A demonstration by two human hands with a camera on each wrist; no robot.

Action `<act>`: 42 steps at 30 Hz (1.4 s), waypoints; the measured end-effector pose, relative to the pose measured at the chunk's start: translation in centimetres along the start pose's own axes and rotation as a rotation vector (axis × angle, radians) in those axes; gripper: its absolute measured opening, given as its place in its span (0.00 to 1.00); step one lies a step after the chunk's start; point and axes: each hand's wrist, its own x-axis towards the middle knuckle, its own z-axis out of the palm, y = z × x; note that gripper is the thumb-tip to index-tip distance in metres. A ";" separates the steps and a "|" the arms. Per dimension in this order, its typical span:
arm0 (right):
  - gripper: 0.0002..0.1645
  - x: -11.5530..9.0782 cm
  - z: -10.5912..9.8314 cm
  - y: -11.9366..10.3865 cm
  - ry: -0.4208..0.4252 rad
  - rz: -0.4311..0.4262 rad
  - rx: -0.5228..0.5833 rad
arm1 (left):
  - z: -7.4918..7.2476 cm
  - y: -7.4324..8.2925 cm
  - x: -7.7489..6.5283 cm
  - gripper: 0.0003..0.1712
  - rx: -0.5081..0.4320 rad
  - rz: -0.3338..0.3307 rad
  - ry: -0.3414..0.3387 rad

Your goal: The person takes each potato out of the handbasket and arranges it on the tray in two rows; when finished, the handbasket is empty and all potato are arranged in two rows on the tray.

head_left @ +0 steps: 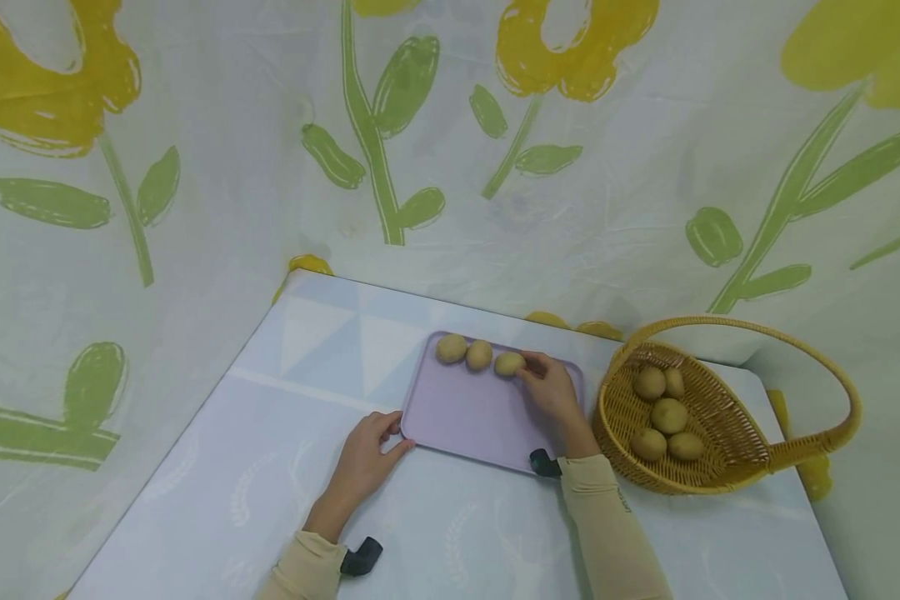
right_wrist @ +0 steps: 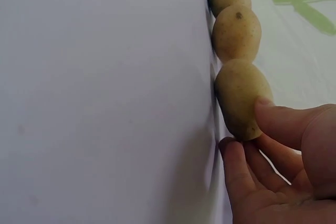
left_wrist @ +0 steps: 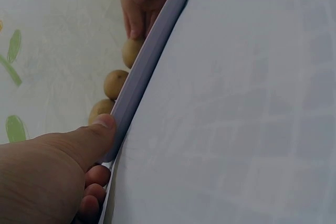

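A purple tray (head_left: 465, 417) lies on the table, with three potatoes in a row along its far edge. My right hand (head_left: 551, 387) holds the rightmost potato (head_left: 508, 364) at its end; in the right wrist view the thumb (right_wrist: 278, 116) presses its side and the fingers meet its lower end. Left of it are the middle potato (head_left: 479, 355) and the leftmost potato (head_left: 451, 348). At the tray's near left corner, my left hand (head_left: 367, 454) grips the rim, thumb on top in the left wrist view and the other fingers curled at the outer side, partly hidden.
A wicker basket (head_left: 720, 479) with a tall arched handle stands right of the tray, close to my right forearm. Several potatoes (head_left: 669, 415) lie inside it. A flower-patterned cloth (head_left: 615, 208) hangs behind the table.
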 end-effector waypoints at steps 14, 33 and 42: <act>0.25 -0.3 0.6 -0.4 0.020 0.014 0.037 | -0.2 0.1 0.0 0.26 -0.015 -0.001 0.002; 0.27 -0.7 0.0 -0.6 0.043 0.060 0.014 | -0.2 0.1 0.1 0.26 -0.007 0.001 -0.001; 0.25 -1.6 -1.8 -2.4 -0.004 -0.082 -0.028 | -0.2 0.1 0.0 0.26 -0.012 -0.009 -0.011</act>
